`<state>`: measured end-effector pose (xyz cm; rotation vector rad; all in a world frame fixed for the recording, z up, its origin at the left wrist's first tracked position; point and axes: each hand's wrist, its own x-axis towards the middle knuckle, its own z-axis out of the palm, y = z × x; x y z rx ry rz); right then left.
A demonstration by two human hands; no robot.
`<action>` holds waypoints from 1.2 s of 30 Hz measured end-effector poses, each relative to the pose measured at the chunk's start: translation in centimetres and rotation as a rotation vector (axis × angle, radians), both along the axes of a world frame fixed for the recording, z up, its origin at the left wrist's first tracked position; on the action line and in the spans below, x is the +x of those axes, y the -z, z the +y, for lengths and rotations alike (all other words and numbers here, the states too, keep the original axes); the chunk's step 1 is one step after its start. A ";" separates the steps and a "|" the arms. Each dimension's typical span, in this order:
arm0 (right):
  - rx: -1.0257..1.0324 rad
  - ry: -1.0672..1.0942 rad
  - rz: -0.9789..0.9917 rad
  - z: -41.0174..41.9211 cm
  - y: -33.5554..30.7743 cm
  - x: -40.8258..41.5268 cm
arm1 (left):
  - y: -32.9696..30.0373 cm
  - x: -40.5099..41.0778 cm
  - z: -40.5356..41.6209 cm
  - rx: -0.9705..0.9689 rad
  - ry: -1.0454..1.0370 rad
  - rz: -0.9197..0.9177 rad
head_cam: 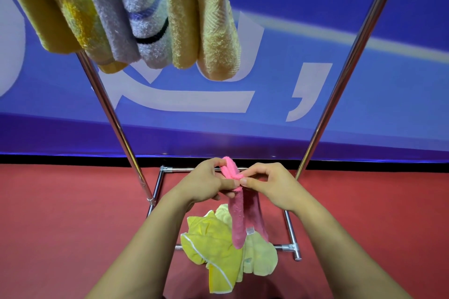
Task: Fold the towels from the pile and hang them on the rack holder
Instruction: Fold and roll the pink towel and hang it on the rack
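Observation:
A pink towel (239, 216) hangs folded lengthwise between my two hands, its lower end dangling over the pile. My left hand (204, 183) grips its upper part from the left. My right hand (269, 184) pinches the top fold from the right with thumb and fingers. Below on the floor lies the pile of yellow-green towels (218, 247). Several folded towels (136, 12), yellow, grey, striped white and tan, hang from the top of the rack holder at the upper left. The rack's chrome uprights (114, 116) rise on both sides of my hands.
The rack's base frame (290, 247) of chrome tubes rests on the red floor (60, 213) around the pile. A blue banner wall (315, 43) with white lettering stands just behind the rack. The right upright (340, 85) leans up to the top right corner.

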<state>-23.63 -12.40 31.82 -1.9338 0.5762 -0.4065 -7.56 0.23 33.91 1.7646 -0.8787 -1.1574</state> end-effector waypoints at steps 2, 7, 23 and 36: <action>-0.005 -0.003 0.014 -0.1 0.1 0.0 | 0.1 0.2 0.0 0.003 0.006 -0.013; 0.015 -0.011 0.042 0.1 0.3 0.1 | 0.1 0.1 0.1 0.001 -0.011 0.062; -0.071 0.178 0.012 0.5 0.7 1.1 | 1.4 0.4 -0.4 0.009 -0.068 -0.436; 0.136 0.298 -0.217 -0.3 -0.8 0.5 | 0.6 -0.3 -0.7 -0.306 -0.266 -0.530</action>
